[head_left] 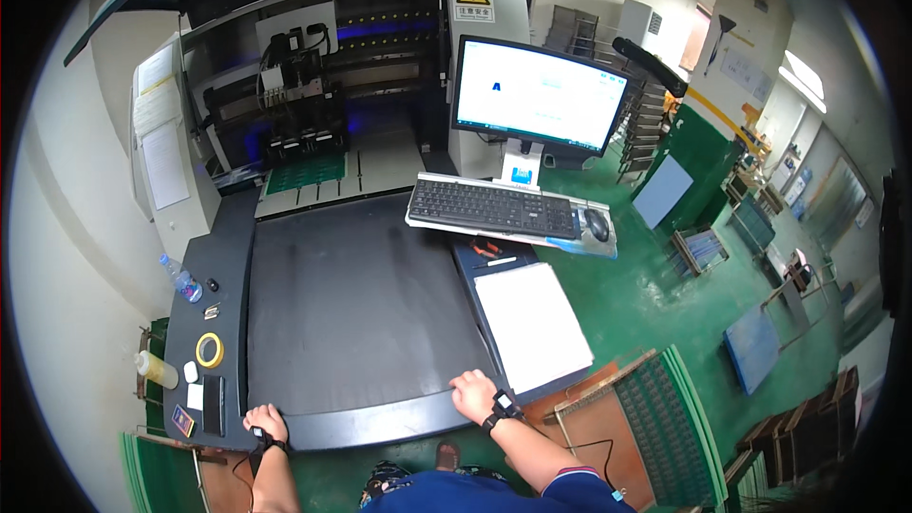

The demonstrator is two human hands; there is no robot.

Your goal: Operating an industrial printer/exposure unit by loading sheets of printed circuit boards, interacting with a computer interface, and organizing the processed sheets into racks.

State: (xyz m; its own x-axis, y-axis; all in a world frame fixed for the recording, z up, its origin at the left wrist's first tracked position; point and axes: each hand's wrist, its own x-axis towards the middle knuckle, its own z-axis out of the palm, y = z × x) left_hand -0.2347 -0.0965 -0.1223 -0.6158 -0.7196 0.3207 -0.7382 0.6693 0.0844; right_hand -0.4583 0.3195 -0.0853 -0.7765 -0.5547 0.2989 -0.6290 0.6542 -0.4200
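My left hand [266, 420] rests on the front left edge of a machine's black bed [361, 304], its short visible fingers lying on the surface with nothing in them. Over at the front right corner of the bed, my right hand [472, 395] lies with its fingers loosely spread, also holding nothing. Both wrists wear a black strap with a small device and a cable. Beside my right hand is a stack of white paper [534, 323]. A black flat case [215, 406] lies nearest my left hand. Deep inside the machine sits a green circuit panel [306, 174] beneath the machine head [299, 85].
A monitor [540, 95], keyboard [494, 207] and mouse [596, 223] stand on an arm at the right. Yellow tape [210, 351] and a plastic bottle [180, 277] occupy the left ledge. Racks of green boards [670, 427] flank me; another rack [703, 252] stands on the green floor.
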